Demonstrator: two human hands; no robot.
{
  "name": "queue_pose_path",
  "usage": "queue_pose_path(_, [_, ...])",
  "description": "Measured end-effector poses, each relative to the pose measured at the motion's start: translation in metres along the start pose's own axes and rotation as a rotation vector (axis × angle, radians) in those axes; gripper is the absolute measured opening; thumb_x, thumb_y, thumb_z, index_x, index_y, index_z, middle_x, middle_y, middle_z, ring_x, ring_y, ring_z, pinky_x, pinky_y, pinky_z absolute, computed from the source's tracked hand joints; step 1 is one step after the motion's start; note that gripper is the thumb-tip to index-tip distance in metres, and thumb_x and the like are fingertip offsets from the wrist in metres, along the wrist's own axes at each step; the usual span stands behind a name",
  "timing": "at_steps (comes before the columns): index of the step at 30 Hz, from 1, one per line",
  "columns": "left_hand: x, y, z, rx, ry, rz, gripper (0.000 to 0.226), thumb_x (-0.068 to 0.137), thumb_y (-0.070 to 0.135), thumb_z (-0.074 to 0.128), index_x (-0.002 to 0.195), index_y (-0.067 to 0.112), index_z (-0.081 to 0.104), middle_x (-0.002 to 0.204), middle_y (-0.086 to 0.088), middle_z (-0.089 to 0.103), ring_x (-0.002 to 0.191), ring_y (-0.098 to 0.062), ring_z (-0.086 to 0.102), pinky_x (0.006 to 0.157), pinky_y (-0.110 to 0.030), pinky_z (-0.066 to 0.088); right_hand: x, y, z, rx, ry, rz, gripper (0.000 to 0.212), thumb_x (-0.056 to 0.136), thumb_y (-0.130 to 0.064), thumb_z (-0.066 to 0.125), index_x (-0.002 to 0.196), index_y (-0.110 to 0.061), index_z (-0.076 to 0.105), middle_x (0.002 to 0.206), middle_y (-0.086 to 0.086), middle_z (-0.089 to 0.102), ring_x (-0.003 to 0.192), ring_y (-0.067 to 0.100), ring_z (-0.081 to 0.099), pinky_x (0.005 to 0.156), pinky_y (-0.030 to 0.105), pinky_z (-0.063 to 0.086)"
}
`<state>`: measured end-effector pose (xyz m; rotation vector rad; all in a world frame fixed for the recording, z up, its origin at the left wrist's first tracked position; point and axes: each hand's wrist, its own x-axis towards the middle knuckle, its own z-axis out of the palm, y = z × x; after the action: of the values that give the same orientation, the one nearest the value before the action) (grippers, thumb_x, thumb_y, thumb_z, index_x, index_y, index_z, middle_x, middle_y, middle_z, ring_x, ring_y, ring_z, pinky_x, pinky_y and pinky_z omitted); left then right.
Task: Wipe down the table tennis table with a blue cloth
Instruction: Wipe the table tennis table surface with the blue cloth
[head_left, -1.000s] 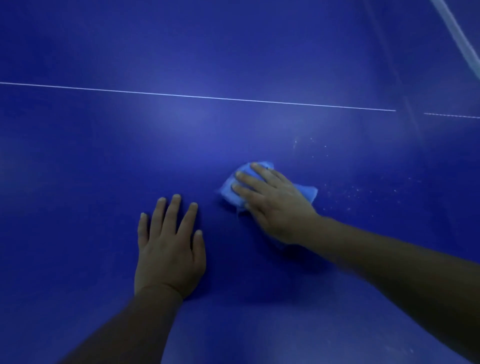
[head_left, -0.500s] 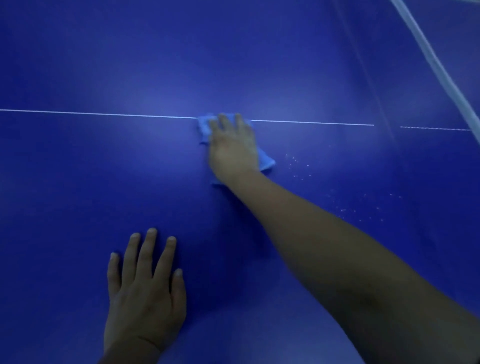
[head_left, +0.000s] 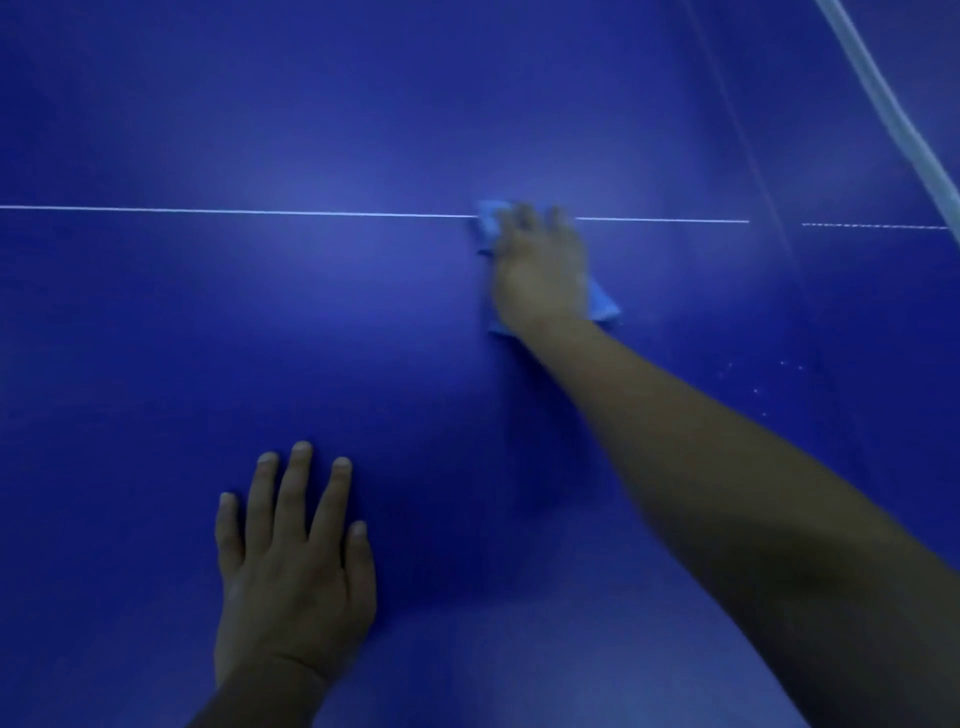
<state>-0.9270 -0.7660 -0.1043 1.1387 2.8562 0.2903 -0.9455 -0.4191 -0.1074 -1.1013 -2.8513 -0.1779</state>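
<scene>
Blue table (head_left: 156, 338) across the whole view, thin white line (head_left: 234, 211) running side to side over it. Lower left: left hand (head_left: 293, 577) flat on the surface, palm down, fingers straight and slightly spread, holding nothing. Further right, well apart and farther away: right hand (head_left: 540, 270) at the end of an outstretched arm, fingers laid out on top of the blue cloth (head_left: 602, 304), pressing it to the table right on the white line, edges sticking out beyond the fingertips and beside the wrist. Right of that, scattered pale specks (head_left: 758, 389); top right corner, pale slanting band (head_left: 893, 104).
</scene>
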Motion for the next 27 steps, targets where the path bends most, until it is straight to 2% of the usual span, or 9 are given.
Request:
queue_pose_path(3, [0.001, -0.001, 0.0, -0.007, 0.004, 0.01, 0.06, 0.091, 0.039, 0.035, 0.142, 0.013, 0.051, 0.154, -0.014, 0.038, 0.146, -0.036, 0.027, 0.119, -0.055, 0.008, -0.02, 0.079, 0.009, -0.042, -0.02, 0.348, 0.056, 0.086, -0.022, 0.029, 0.137, -0.016, 0.05, 0.139, 0.006, 0.05, 0.129, 0.038, 0.043, 0.107, 0.05, 0.032])
queue_pose_path(5, [0.0, -0.002, 0.0, -0.003, -0.001, 0.014, 0.059, 0.091, 0.039, 0.036, 0.142, 0.013, 0.051, 0.154, -0.013, 0.038, 0.146, -0.036, 0.026, 0.119, -0.055, 0.009, -0.03, 0.067, 0.007, 0.022, -0.002, 0.461, 0.057, 0.087, -0.023, 0.024, 0.136, -0.012, 0.051, 0.142, 0.008, 0.049, 0.134, 0.04, 0.038, 0.109, 0.049, 0.025])
queue_pose_path(7, [0.0, -0.003, 0.0, -0.007, -0.007, 0.009, 0.06, 0.091, 0.04, 0.036, 0.142, 0.013, 0.052, 0.155, -0.013, 0.038, 0.146, -0.036, 0.027, 0.118, -0.057, 0.011, -0.026, 0.016, 0.003, 0.081, 0.05, 0.31, 0.064, 0.082, -0.024, 0.017, 0.134, -0.013, 0.053, 0.141, 0.009, 0.05, 0.132, 0.039, 0.04, 0.109, 0.049, 0.024])
queue_pose_path(12, [0.0, 0.0, -0.001, 0.006, -0.032, -0.007, 0.06, 0.093, 0.041, 0.033, 0.144, 0.015, 0.049, 0.157, -0.011, 0.035, 0.148, -0.033, 0.023, 0.119, -0.057, 0.012, -0.006, -0.072, -0.021, 0.11, -0.038, -0.215, 0.052, 0.091, -0.023, 0.037, 0.141, -0.017, 0.049, 0.149, 0.004, 0.046, 0.137, 0.038, 0.036, 0.111, 0.045, 0.026])
queue_pose_path(16, [0.0, 0.0, -0.003, -0.001, -0.019, -0.003, 0.06, 0.093, 0.04, 0.033, 0.143, 0.012, 0.05, 0.155, -0.013, 0.036, 0.147, -0.035, 0.025, 0.119, -0.054, 0.008, 0.01, 0.06, -0.004, -0.081, 0.007, -0.007, 0.049, 0.086, -0.025, 0.025, 0.123, -0.016, 0.057, 0.127, 0.01, 0.058, 0.107, 0.04, 0.055, 0.091, 0.048, 0.043])
queue_pose_path(19, [0.0, 0.001, -0.004, -0.008, -0.015, 0.0, 0.06, 0.092, 0.039, 0.034, 0.142, 0.011, 0.051, 0.154, -0.015, 0.037, 0.145, -0.038, 0.027, 0.118, -0.054, 0.007, -0.011, 0.135, -0.006, -0.015, -0.025, 0.102, 0.056, 0.094, -0.031, 0.017, 0.131, -0.012, 0.056, 0.138, 0.013, 0.055, 0.119, 0.042, 0.052, 0.102, 0.051, 0.039])
queue_pose_path(21, [0.0, 0.0, -0.004, -0.01, -0.019, 0.005, 0.059, 0.093, 0.039, 0.034, 0.143, 0.012, 0.05, 0.155, -0.015, 0.036, 0.146, -0.037, 0.026, 0.119, -0.053, 0.006, -0.06, 0.123, -0.006, 0.064, 0.019, -0.1, 0.05, 0.101, -0.029, 0.025, 0.137, -0.011, 0.055, 0.144, 0.015, 0.052, 0.127, 0.043, 0.049, 0.109, 0.049, 0.033])
queue_pose_path(24, [0.0, 0.0, -0.004, -0.001, -0.031, 0.005, 0.058, 0.094, 0.039, 0.032, 0.144, 0.013, 0.049, 0.156, -0.014, 0.035, 0.147, -0.036, 0.024, 0.12, -0.051, 0.003, -0.158, 0.099, -0.016, 0.087, -0.125, -0.66, 0.052, 0.093, -0.025, 0.036, 0.14, -0.015, 0.054, 0.149, 0.014, 0.047, 0.138, 0.036, 0.038, 0.114, 0.05, 0.023])
queue_pose_path(27, [0.0, -0.001, -0.005, -0.003, -0.047, 0.004, 0.058, 0.095, 0.04, 0.032, 0.144, 0.013, 0.049, 0.156, -0.014, 0.034, 0.147, -0.035, 0.024, 0.12, -0.051, 0.003, -0.138, 0.118, -0.013, -0.017, -0.04, -0.723, 0.05, 0.095, -0.024, 0.035, 0.142, -0.015, 0.051, 0.147, 0.015, 0.05, 0.137, 0.04, 0.042, 0.115, 0.051, 0.025])
